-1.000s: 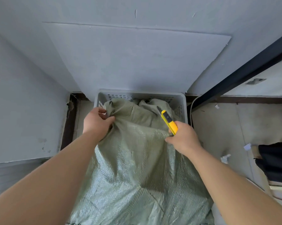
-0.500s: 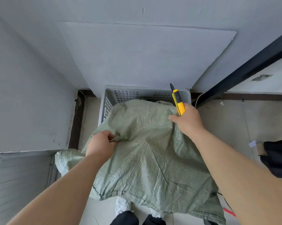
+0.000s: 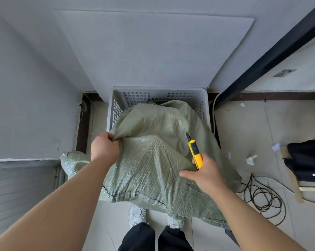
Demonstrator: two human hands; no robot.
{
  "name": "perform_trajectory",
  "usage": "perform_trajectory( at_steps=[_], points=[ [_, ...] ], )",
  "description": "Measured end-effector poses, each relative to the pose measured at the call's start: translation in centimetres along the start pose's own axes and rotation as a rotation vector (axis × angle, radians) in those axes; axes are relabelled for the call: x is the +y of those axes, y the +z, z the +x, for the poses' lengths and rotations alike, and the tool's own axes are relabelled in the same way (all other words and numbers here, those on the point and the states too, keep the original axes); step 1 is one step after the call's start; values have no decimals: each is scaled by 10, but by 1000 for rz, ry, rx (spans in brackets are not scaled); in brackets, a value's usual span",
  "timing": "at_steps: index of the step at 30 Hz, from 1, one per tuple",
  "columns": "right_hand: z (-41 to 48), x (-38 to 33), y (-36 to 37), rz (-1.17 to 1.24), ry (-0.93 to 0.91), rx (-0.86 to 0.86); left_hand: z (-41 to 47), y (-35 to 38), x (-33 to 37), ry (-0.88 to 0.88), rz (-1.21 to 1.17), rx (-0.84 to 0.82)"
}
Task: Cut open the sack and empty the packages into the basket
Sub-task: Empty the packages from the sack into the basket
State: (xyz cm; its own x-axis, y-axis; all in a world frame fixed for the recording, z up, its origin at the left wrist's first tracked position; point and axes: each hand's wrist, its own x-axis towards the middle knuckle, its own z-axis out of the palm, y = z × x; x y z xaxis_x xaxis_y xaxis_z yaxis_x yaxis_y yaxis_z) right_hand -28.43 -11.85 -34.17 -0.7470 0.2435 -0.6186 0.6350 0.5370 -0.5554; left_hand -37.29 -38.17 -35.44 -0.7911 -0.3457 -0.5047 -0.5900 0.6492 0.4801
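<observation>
Sack is draping mouth-down into the basket, long axis running from there back toward the person; left hand is pinching its left fold, right hand is gripping the knife while fingers press cloth.

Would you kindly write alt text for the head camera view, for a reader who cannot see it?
A person's left hand grips a green woven sack draped into a grey plastic basket, while the right hand holds a yellow utility knife against it. Black cables lie on the tiled floor to the right.
</observation>
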Motion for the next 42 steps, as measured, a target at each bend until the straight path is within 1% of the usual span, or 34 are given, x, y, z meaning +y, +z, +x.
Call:
perform_trajectory(
  at_steps=[2,4,5,7,8,9,10,11,12,13,16,19,23,26,30,33,35,37,40,42],
  points=[
    [4,-2,3,100,0,49,-1,-2,-3,-32,-32,32],
    [9,-6,5,162,-9,104,-8,-5,-2,-24,-63,36],
    [12,-8,5,166,-14,123,-14,-8,-1,-5,-83,6],
    [17,-16,5,156,-22,167,-30,-14,0,40,-109,-143],
    [20,-22,5,155,-30,200,-37,-16,-1,72,-55,-230],
    [24,-28,3,155,-44,230,-44,-16,-4,120,83,-287],
    [28,-36,1,155,-60,257,-48,-14,-10,178,277,-291],
    [33,-43,-1,155,-70,281,-51,-12,-15,235,445,-261],
    [37,-51,-4,156,-78,303,-51,-10,-19,271,532,-212],
    [42,-59,-6,160,-84,320,-51,-10,-20,274,543,-172],
    [49,-75,-12,148,-119,322,-42,-11,-16,262,519,-95],
    [33,-71,-22,98,-124,258,-32,-9,-5,246,461,-1],
    [5,-35,-31,21,-23,191,-16,-8,9,105,406,36],
    [-2,-9,-25,-99,-54,184,-5,-7,19,89,335,38],
    [2,10,-12,-389,-156,247,0,-6,25,102,260,65],
    [8,17,-4,-511,-211,361,0,-4,22,106,194,51],
    [15,17,-3,-542,-228,449,-1,-3,16,143,192,33],
    [22,9,-9,-522,-235,478,-4,-4,8,204,276,43],
    [30,-6,-19,-473,-250,452,-15,-12,-1,324,522,137],
    [34,-14,-24,-439,-223,443,-23,-20,-7,373,584,184]
  ],
)
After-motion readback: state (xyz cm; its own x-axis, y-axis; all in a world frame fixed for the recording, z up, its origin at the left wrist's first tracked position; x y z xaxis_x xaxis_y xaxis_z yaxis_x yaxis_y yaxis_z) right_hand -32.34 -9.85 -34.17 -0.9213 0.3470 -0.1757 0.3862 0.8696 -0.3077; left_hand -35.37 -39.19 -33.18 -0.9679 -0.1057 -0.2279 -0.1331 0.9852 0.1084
